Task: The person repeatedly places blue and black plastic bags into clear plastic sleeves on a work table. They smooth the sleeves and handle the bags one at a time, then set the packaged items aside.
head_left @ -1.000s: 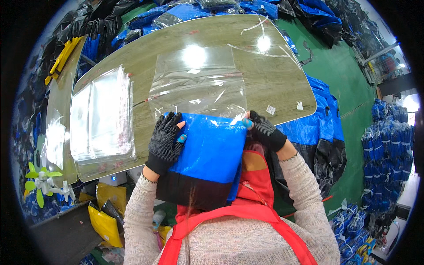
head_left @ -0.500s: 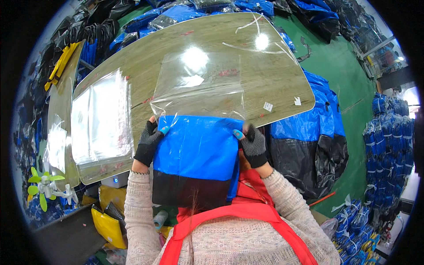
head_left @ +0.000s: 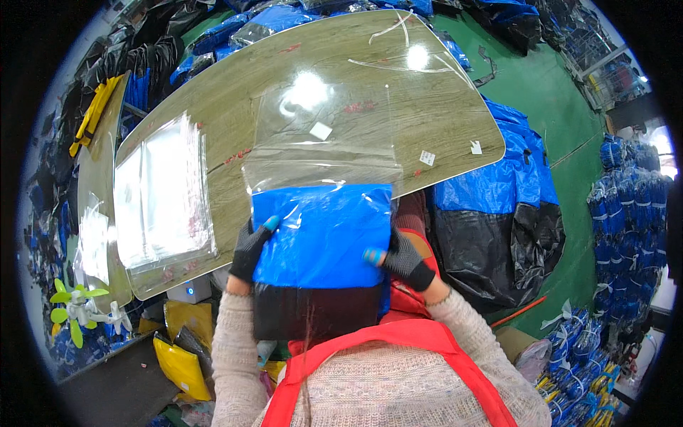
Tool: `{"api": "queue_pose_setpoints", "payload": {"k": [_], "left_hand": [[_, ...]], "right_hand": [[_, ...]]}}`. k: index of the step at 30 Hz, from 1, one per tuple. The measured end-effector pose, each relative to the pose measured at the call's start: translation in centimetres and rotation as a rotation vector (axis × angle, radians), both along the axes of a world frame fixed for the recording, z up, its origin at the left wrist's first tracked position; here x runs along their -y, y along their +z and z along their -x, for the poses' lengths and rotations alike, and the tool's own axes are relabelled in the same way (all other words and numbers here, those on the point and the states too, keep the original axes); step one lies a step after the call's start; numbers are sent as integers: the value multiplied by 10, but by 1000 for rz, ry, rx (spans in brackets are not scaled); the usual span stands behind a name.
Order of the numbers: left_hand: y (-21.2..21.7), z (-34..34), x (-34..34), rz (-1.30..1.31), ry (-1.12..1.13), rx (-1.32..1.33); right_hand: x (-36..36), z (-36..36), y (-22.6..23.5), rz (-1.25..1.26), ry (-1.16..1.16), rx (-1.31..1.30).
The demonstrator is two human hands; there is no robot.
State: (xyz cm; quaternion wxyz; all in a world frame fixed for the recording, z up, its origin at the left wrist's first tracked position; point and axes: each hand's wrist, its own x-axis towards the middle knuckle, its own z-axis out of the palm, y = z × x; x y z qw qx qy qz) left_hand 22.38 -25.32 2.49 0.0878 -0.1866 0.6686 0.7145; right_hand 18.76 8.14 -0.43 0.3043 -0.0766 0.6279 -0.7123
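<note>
A folded blue-and-black plastic-like sheet (head_left: 321,238) lies in front of me, blue part away from me and black part nearer. My left hand (head_left: 250,249), in a dark fingerless glove, grips its left edge, thumb on top. On the opposite edge my right hand (head_left: 407,262), gloved alike, is closed with its thumb over the blue part; its other fingers are hidden underneath. A clear plastic bag (head_left: 324,153) lies flat on the table beyond, its near end meeting the sheet's far edge. Whether the sheet's edge sits inside the bag, I cannot tell.
A stack of clear bags (head_left: 162,192) lies on the left of the wood-grain table (head_left: 427,107). A larger blue-and-black bundle (head_left: 494,235) rests at the right. Yellow packages (head_left: 181,366) and a small green fan (head_left: 76,307) are at lower left. Bundled blue goods (head_left: 626,235) stand far right.
Both hands have slid toward me along the sheet's sides, away from its far corners. The sheet's far edge stays near the bag's mouth. The view has shifted slightly.
</note>
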Motion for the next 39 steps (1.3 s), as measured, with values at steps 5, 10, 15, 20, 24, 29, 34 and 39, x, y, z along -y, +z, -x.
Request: {"api": "queue_pose_setpoints", "payload": {"k": [5,10,15,20,24,29,34,39], "left_hand": [[30,-58,-16,-290,-25,-4],[-19,-69,-71,153,6,-76],[-26,-30,-20,71,112,118],[-11,6,-37,-95,-26,-101],[4,-83,-76,-206,-8,169],[-32,-144,-97,243,-120,15],[-52,-120,-103,653,-90,-202],[-26,-40,-50,-94,289,-280]], "right_hand": [[-5,-31,15,-266,-135,-175],[-51,-2,6,-632,99,-315],[-76,39,6,-332,162,-204],[-44,39,13,-386,14,-173],[-43,-13,31,-194,-106,161],[-67,-56,31,-314,35,211],[-87,-34,7,-229,130,321],[-95,-34,0,-203,138,295]]}}
